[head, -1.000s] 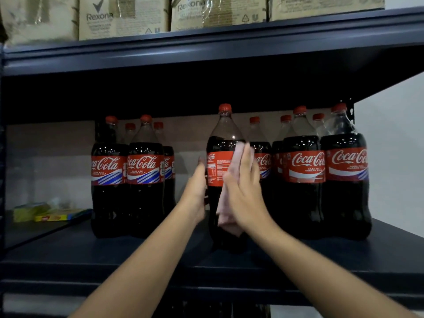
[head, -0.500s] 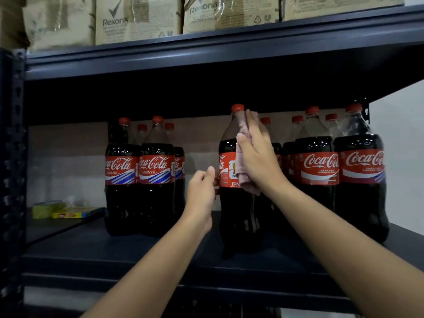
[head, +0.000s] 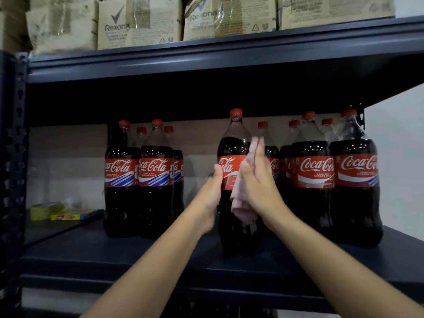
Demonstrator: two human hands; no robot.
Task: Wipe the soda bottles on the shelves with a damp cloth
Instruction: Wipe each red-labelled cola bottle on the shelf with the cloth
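On shelf [head: 114,253]: L hand [head: 212,198] grips bottle [head: 231,143] | R hand [head: 257,180] flat, presses cloth [head: 243,210] | packs flank both sides

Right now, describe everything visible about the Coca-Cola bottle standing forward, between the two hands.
The Coca-Cola bottle is a large clear plastic one with a red cap, dark cola up to its shoulder and a red label. It stands upright on the dark shelf, alone, forward of the bottle groups on either side. The left hand holds its left side at label height, and the right hand presses a pale pink cloth flat against its right side.
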